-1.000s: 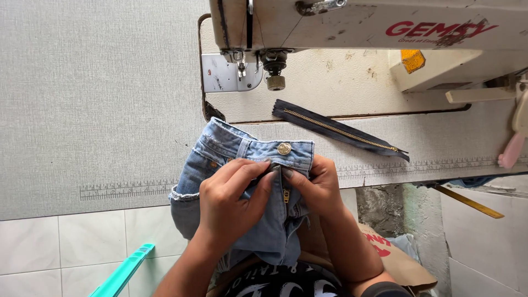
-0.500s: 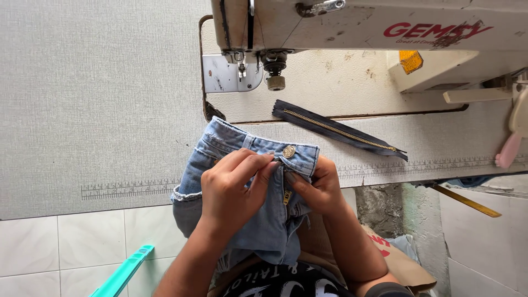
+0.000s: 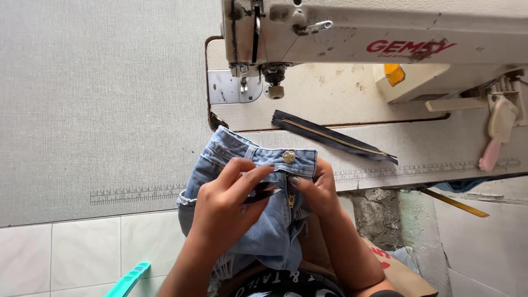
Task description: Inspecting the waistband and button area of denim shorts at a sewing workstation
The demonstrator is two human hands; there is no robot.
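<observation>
- One turquoise plastic piece [image 3: 128,281], at 7 o'clock of the view, over white floor tiles; we cannot tell what it is.
- One grey table top [image 3: 99,99], with a printed ruler strip along its front edge.
- One left hand [image 3: 228,206], fingers pressed together, pinching a small dark tool [image 3: 263,192] against the fly; we cannot tell which kind of tool.
- One pair of light-blue denim shorts [image 3: 258,220], at 6 o'clock of the view, draped over the table's front edge. We note a faded wash, a frayed hem, one brass waistband button [image 3: 289,157] and one brass zip pull [image 3: 291,201] below it.
- One right hand [image 3: 313,190], at 3 o'clock of the fly, fingers curled and gripping the waistband cloth beside the button.
- One loose zip [image 3: 333,137], dark tape with brass teeth, lying slantwise at 1 o'clock of the shorts, apart from them.
- One cream sewing machine [image 3: 374,38], at 12 o'clock, its needle and presser foot well above the shorts.
- One pink-and-cream tool [image 3: 495,135] at the far right, at 3 o'clock.
</observation>
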